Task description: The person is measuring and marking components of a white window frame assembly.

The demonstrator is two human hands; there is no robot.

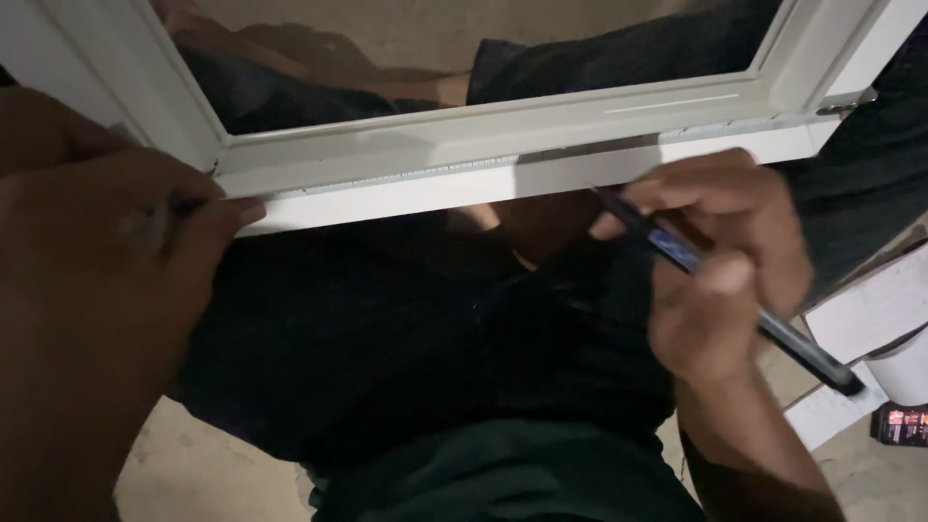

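A white window frame with a glass pane lies across my lap, its lower rail running from left to right. My right hand holds a dark pen with a blue band, its tip touching the rail's lower edge near the right end. My left hand is at the frame's lower-left corner, fingers pinched on a small dark object I cannot identify, pressed against the rail. My dark clothing fills the space under the frame.
White sheets of paper lie on the floor at the right, beside a white round object and a small dark device with a lit screen. A metal hinge sits at the frame's right corner. Bare concrete floor shows below.
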